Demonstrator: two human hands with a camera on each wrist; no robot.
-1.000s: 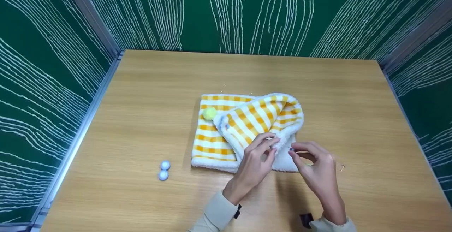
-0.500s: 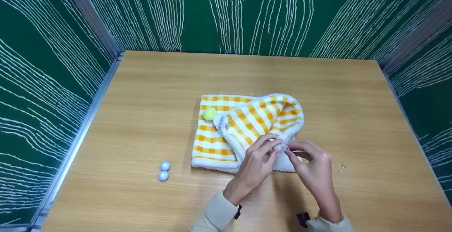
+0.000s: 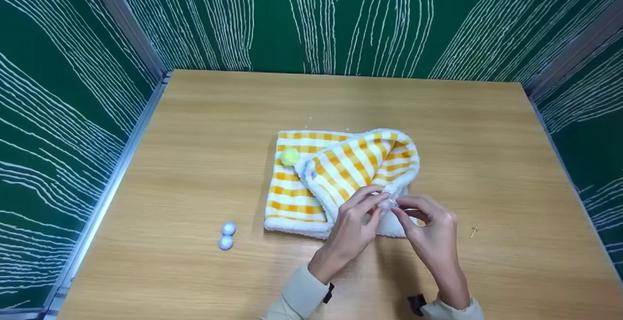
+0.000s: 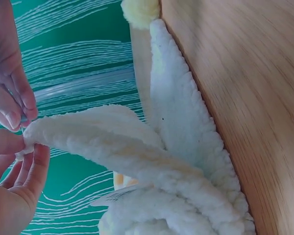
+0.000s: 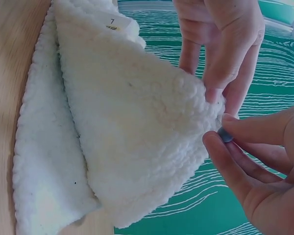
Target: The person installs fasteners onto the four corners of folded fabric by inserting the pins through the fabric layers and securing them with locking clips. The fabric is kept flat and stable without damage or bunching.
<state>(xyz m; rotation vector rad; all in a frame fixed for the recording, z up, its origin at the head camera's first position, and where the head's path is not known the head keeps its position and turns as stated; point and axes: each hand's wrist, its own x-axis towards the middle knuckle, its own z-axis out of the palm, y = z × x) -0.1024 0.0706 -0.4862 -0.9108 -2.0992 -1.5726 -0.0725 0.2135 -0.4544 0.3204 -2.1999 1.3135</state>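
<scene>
While the left hand (image 3: 351,220) is pinching checked cloth (image 3: 343,169), the right hand (image 3: 432,230), just beside it, is pinching a tiny blue-gray thing (image 5: 226,135), both hands nearly closed.

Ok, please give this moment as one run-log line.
left hand: pinches checked cloth by edge | right hand: pinches small grey piece near it | pale balls: on table

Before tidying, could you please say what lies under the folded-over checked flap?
Checked cloth and white fleece show below the flap; anything deeper in is covered.
</scene>
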